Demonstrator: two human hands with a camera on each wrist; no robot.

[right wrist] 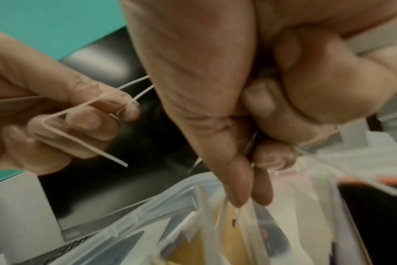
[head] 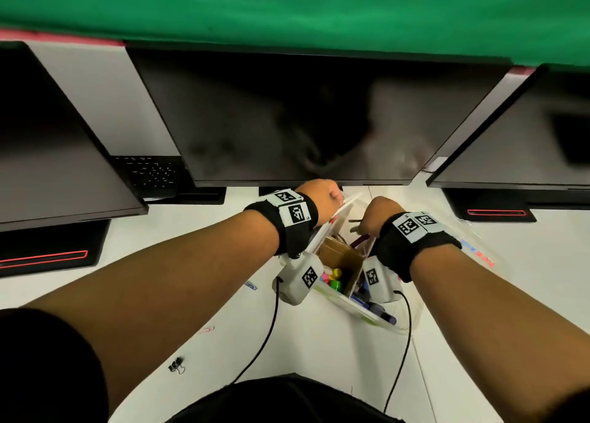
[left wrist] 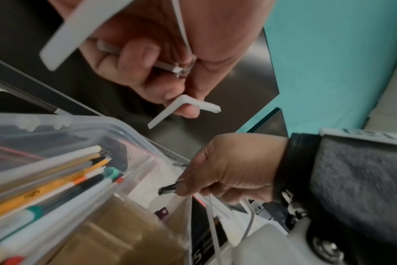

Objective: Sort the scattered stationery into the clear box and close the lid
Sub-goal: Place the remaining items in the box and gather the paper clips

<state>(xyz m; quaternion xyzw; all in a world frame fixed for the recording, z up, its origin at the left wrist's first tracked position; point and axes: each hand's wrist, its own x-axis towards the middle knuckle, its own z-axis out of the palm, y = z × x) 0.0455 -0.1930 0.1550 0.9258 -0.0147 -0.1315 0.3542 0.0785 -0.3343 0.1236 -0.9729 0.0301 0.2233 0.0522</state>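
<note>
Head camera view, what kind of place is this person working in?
Probably a computer lab or shared office: three dark monitors stand in a row on a white desk, with a keyboard behind and a green backdrop above.

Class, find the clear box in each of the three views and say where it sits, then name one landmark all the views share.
Head view: the clear box lies centre, below and between both wrists.
Left wrist view: its rounded rim fills the lower left, pens inside.
Right wrist view: its rim runs along the bottom, under the right hand.
Shared landmark: the dark monitor behind the box.
</note>
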